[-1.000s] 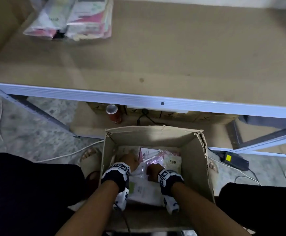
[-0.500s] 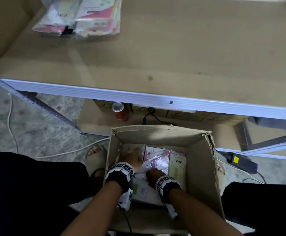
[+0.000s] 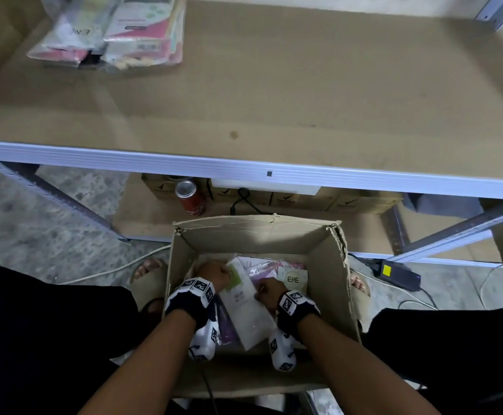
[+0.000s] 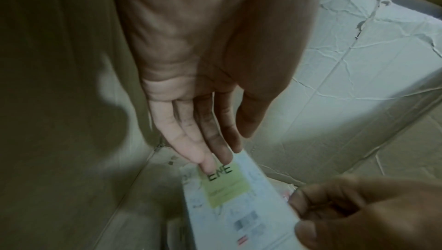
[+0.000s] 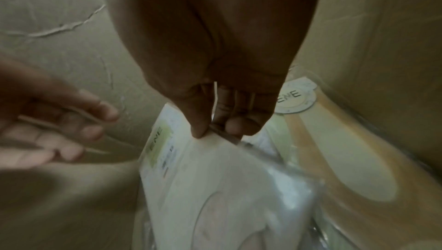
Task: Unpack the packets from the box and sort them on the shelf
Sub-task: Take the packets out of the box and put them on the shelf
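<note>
An open cardboard box [image 3: 331,265] stands on the floor in front of me with several packets inside. My right hand [image 3: 266,292] pinches the edge of a white packet with a green ENE label [image 3: 241,298], thumb against fingers [image 5: 198,131]. My left hand [image 3: 214,272] hovers at the packet's far end with straight fingers [image 4: 205,159] touching the green label [image 4: 224,182]. A packet with a round ENE sticker [image 3: 292,279] lies at the box's right side [image 5: 294,101]. Pink packets [image 3: 263,269] lie underneath. Sorted packets [image 3: 115,34] rest on the shelf's far left.
The brown shelf board [image 3: 274,100] with its white front edge [image 3: 244,169] spans the view above the box. A red can [image 3: 190,199] and a black cable [image 3: 244,199] sit on the lower shelf. A black power adapter [image 3: 396,274] lies on the floor at the right.
The white green-label packet has been drawn up from among the packets, tilted between my hands. My right hand now pinches its edge; my left hand's fingers have straightened against its label.
</note>
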Available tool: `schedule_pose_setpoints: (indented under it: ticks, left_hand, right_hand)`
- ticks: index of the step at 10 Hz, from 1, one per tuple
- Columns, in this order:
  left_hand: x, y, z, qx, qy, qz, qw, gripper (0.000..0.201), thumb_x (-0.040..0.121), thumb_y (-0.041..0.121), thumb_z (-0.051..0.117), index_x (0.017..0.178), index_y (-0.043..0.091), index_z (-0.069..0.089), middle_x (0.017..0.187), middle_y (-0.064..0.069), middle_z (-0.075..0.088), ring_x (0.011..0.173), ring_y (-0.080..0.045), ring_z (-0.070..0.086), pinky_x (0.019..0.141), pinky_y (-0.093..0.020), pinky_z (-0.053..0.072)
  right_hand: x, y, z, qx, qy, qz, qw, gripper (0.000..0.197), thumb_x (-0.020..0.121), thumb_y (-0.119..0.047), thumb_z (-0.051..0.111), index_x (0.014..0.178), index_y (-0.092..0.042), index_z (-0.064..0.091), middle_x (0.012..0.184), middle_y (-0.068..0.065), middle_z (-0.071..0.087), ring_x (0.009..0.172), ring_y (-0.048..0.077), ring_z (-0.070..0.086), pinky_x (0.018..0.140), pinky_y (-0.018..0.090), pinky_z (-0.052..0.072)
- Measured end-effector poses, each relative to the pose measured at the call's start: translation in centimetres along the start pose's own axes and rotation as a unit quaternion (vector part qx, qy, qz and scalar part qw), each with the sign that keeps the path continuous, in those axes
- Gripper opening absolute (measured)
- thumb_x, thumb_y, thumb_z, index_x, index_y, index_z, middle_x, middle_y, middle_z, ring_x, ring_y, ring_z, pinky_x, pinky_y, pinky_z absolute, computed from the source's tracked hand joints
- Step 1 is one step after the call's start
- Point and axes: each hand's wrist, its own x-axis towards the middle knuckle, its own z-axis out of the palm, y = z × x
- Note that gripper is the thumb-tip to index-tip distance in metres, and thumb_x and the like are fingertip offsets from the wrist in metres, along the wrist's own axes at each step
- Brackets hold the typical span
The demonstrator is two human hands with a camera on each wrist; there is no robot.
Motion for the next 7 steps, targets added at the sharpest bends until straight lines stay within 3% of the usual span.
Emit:
schedule_pose_setpoints:
  ticks: [1, 2, 3, 4, 5, 6, 7]
  left_hand:
    - [0.0, 0.2, 0.4, 0.012, -0.018, 0.002, 1.0, 0.035, 0.1, 0.026, 0.047, 0.115, 0.004, 0.071, 0.123, -0.015, 0.069, 0.111, -0.029, 0.065, 0.09, -0.031, 0.051]
    - [-0.1, 0.3, 1.1, 0.013, -0.034, -0.005, 0.999, 0.038, 0.102, 0.03, 0.045, 0.123, 0.006, 0.065, 0.125, -0.014, 0.067, 0.106, -0.028, 0.065, 0.083, -0.031, 0.053]
    - [0.2, 0.0, 1.9, 0.001, -0.056, -0.02, 0.998, 0.033, 0.099, 0.02, 0.048, 0.12, 0.002, 0.067, 0.123, -0.016, 0.068, 0.109, -0.031, 0.066, 0.088, -0.033, 0.055]
    - [0.7, -0.4, 2.7, -0.043, -0.077, -0.035, 0.996, 0.031, 0.098, 0.017, 0.052, 0.118, -0.001, 0.067, 0.121, -0.02, 0.068, 0.113, -0.035, 0.065, 0.096, -0.039, 0.054]
    - [1.2, -0.4, 3.6, -0.07, -0.099, -0.05, 0.991, 0.031, 0.099, 0.012, 0.049, 0.115, -0.008, 0.066, 0.12, -0.027, 0.067, 0.113, -0.04, 0.064, 0.091, -0.039, 0.055]
    - [1.6, -0.2, 4.4, -0.095, -0.106, -0.064, 0.988, 0.033, 0.097, 0.007, 0.045, 0.115, -0.016, 0.061, 0.122, -0.035, 0.062, 0.117, -0.047, 0.06, 0.078, -0.038, 0.051]
    - [1.7, 0.2, 4.8, -0.104, -0.102, -0.071, 0.987, 0.034, 0.097, 0.011, 0.046, 0.117, -0.012, 0.062, 0.12, -0.032, 0.065, 0.114, -0.043, 0.063, 0.091, -0.047, 0.054]
  right_hand:
    - [-0.6, 1.8, -0.9, 0.04, 0.027, 0.048, 0.998, 0.027, 0.093, -0.014, 0.058, 0.117, -0.005, 0.066, 0.124, 0.014, 0.066, 0.118, 0.029, 0.06, 0.095, 0.03, 0.047]
    - [-1.1, 3.7, -1.8, 0.051, 0.04, 0.112, 0.992, 0.032, 0.095, -0.014, 0.054, 0.124, -0.004, 0.061, 0.132, 0.016, 0.06, 0.122, 0.03, 0.057, 0.098, 0.03, 0.045]
    - [-1.4, 5.6, -1.7, 0.03, 0.041, 0.159, 0.986, 0.041, 0.098, -0.012, 0.051, 0.137, 0.0, 0.051, 0.142, 0.02, 0.051, 0.132, 0.031, 0.049, 0.103, 0.031, 0.041]
    - [-1.8, 6.4, -0.9, 0.09, 0.056, 0.187, 0.977, 0.047, 0.104, -0.01, 0.039, 0.148, 0.004, 0.033, 0.158, 0.022, 0.029, 0.146, 0.036, 0.027, 0.116, 0.042, 0.031]
    - [-1.8, 6.1, -0.8, 0.093, 0.066, 0.206, 0.972, 0.047, 0.1, -0.008, 0.049, 0.144, 0.003, 0.041, 0.152, 0.022, 0.038, 0.141, 0.037, 0.036, 0.097, 0.026, 0.035]
    - [-1.0, 5.9, -1.2, 0.096, 0.059, 0.23, 0.967, 0.047, 0.095, -0.008, 0.057, 0.14, 0.002, 0.047, 0.145, 0.019, 0.049, 0.134, 0.032, 0.047, 0.092, 0.027, 0.04]
    - [-1.1, 5.7, -1.3, 0.105, 0.045, 0.236, 0.965, 0.048, 0.094, -0.012, 0.058, 0.14, 0.001, 0.049, 0.144, 0.017, 0.051, 0.131, 0.03, 0.05, 0.102, 0.032, 0.042]
